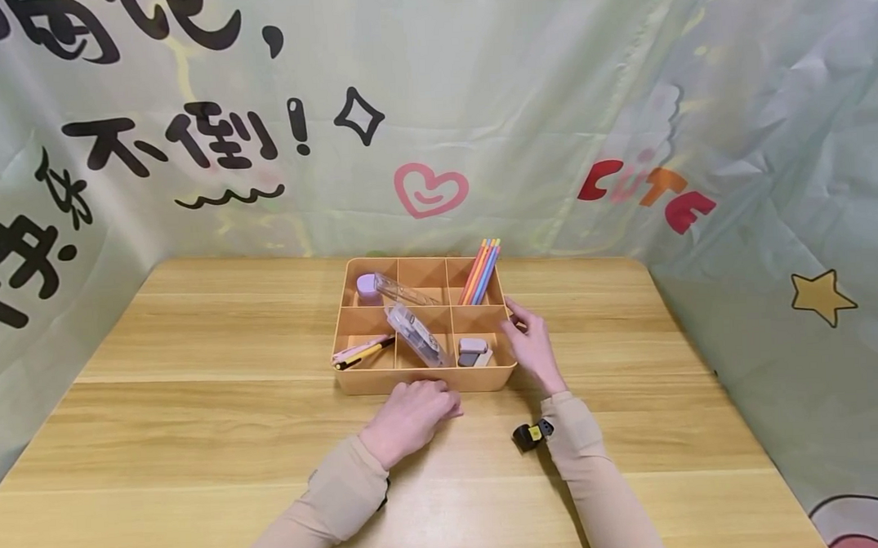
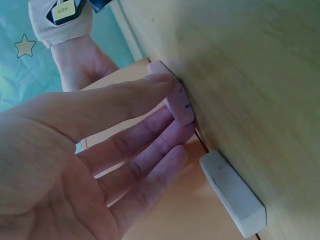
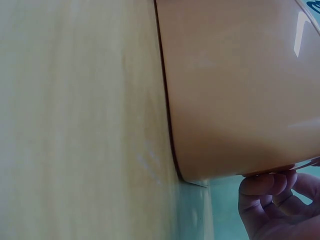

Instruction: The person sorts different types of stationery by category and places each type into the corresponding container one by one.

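Note:
An orange desk organizer (image 1: 429,381) with several compartments stands on the table. In front of it my left hand (image 1: 414,414) pinches a pink eraser (image 2: 181,102) between thumb and fingers, low by the tabletop; blue specks mark it. A whitish eraser (image 2: 234,194) lies on the table against the organizer's front wall, hidden by the hand in the head view. My right hand (image 1: 532,342) grips the organizer's right rim with bent fingers, seen from below in the right wrist view (image 3: 280,205). The front right compartment holds a lilac eraser (image 1: 473,346) and smaller grey and white pieces.
Colored pencils (image 1: 483,272) stand in the back right compartment. A clear case (image 1: 415,336) leans across the front middle one, pens (image 1: 361,352) lie front left, and a purple-lidded item (image 1: 368,287) and clear strip (image 1: 403,292) sit behind. A printed cloth (image 1: 520,99) encloses the table.

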The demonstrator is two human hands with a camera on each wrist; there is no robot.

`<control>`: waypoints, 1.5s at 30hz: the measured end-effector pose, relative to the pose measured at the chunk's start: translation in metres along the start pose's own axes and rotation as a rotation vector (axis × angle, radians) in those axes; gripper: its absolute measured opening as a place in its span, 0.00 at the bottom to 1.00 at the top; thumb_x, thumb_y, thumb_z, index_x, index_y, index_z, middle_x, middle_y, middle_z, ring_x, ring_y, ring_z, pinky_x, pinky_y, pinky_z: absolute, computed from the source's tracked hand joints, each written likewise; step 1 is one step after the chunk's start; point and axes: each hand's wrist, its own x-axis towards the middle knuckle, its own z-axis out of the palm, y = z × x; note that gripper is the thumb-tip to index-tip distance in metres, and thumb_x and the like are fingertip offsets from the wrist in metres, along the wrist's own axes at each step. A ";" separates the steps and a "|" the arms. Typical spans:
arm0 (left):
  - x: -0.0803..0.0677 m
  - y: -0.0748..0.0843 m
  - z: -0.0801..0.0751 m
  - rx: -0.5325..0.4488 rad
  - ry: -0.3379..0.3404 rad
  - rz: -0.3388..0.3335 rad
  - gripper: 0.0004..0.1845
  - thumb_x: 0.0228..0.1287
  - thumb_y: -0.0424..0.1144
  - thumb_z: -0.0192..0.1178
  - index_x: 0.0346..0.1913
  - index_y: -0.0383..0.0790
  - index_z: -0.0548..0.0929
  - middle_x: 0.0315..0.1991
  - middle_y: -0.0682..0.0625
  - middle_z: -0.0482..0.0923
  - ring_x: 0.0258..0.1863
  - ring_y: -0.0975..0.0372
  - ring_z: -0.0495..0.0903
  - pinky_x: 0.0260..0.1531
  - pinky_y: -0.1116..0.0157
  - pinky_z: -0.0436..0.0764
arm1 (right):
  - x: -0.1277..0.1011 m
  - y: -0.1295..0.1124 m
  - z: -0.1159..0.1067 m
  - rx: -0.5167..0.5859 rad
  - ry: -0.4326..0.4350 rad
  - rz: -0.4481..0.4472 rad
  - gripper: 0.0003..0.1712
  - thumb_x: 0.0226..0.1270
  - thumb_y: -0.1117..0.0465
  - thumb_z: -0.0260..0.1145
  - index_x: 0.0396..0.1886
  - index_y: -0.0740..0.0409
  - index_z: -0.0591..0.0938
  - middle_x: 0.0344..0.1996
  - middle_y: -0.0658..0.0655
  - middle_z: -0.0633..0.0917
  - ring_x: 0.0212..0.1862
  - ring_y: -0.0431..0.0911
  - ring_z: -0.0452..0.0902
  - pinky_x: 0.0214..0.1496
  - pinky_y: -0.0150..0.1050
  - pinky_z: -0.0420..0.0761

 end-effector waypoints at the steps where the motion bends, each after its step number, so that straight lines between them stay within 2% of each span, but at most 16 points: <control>1: 0.000 0.000 0.001 0.004 0.005 -0.002 0.10 0.72 0.45 0.60 0.31 0.48 0.83 0.28 0.52 0.81 0.29 0.56 0.84 0.19 0.63 0.77 | 0.000 0.000 0.000 0.001 0.001 0.000 0.27 0.67 0.74 0.57 0.66 0.74 0.74 0.30 0.60 0.76 0.24 0.32 0.66 0.26 0.25 0.67; 10: 0.001 0.000 0.003 0.018 0.019 0.010 0.10 0.72 0.46 0.60 0.31 0.48 0.82 0.27 0.53 0.81 0.28 0.56 0.84 0.17 0.63 0.76 | -0.015 -0.044 -0.007 -0.005 -0.048 0.048 0.27 0.69 0.75 0.55 0.67 0.76 0.70 0.32 0.63 0.75 0.24 0.31 0.66 0.27 0.24 0.68; 18: -0.001 -0.004 -0.002 -0.036 0.029 0.052 0.06 0.72 0.44 0.60 0.43 0.47 0.84 0.28 0.53 0.84 0.27 0.57 0.85 0.19 0.64 0.78 | -0.016 -0.045 -0.006 -0.004 -0.037 0.045 0.26 0.68 0.76 0.57 0.66 0.77 0.71 0.32 0.64 0.76 0.25 0.32 0.68 0.28 0.24 0.69; 25: 0.000 -0.002 -0.011 -0.152 -0.013 0.071 0.10 0.73 0.44 0.59 0.50 0.45 0.84 0.30 0.52 0.86 0.25 0.59 0.84 0.18 0.69 0.76 | -0.017 -0.049 -0.007 -0.016 -0.053 0.050 0.26 0.70 0.75 0.55 0.68 0.77 0.70 0.33 0.65 0.76 0.27 0.33 0.66 0.27 0.25 0.68; 28: 0.000 -0.001 -0.017 -0.213 -0.011 0.081 0.12 0.72 0.42 0.61 0.53 0.43 0.83 0.30 0.52 0.87 0.23 0.62 0.82 0.18 0.73 0.75 | -0.017 -0.049 -0.007 -0.020 -0.052 0.058 0.26 0.70 0.75 0.55 0.68 0.77 0.70 0.34 0.65 0.76 0.28 0.35 0.67 0.28 0.24 0.68; 32: -0.002 0.000 -0.031 -0.303 0.028 0.120 0.13 0.66 0.34 0.65 0.53 0.43 0.83 0.30 0.52 0.87 0.24 0.64 0.81 0.23 0.75 0.76 | -0.013 -0.040 -0.006 -0.016 -0.047 0.062 0.27 0.70 0.75 0.56 0.68 0.76 0.70 0.34 0.66 0.77 0.28 0.34 0.68 0.27 0.24 0.69; 34: -0.002 0.000 -0.039 -0.319 0.056 0.145 0.18 0.62 0.28 0.67 0.54 0.42 0.82 0.32 0.51 0.87 0.27 0.64 0.82 0.28 0.74 0.80 | -0.009 -0.030 -0.005 -0.004 -0.040 0.060 0.27 0.70 0.74 0.57 0.68 0.75 0.70 0.34 0.66 0.77 0.27 0.33 0.67 0.27 0.24 0.68; 37: 0.002 0.001 -0.051 -0.321 0.123 0.171 0.20 0.60 0.26 0.68 0.55 0.41 0.82 0.37 0.50 0.88 0.33 0.61 0.87 0.35 0.70 0.85 | -0.003 -0.015 -0.003 0.002 -0.026 0.051 0.27 0.70 0.73 0.57 0.69 0.72 0.71 0.34 0.66 0.78 0.26 0.32 0.67 0.26 0.24 0.68; 41: 0.013 0.004 -0.060 -0.322 0.163 0.132 0.13 0.66 0.32 0.65 0.52 0.40 0.83 0.38 0.49 0.90 0.35 0.59 0.88 0.35 0.68 0.86 | 0.000 -0.003 -0.001 0.001 -0.011 0.032 0.27 0.70 0.72 0.58 0.68 0.70 0.72 0.33 0.63 0.78 0.27 0.34 0.69 0.28 0.24 0.70; 45: 0.024 0.006 -0.062 -0.294 0.145 0.036 0.11 0.67 0.29 0.63 0.50 0.41 0.84 0.39 0.50 0.89 0.36 0.58 0.87 0.32 0.65 0.85 | 0.000 0.000 0.000 0.015 -0.011 0.029 0.27 0.69 0.72 0.59 0.68 0.71 0.72 0.31 0.60 0.77 0.29 0.39 0.72 0.28 0.24 0.71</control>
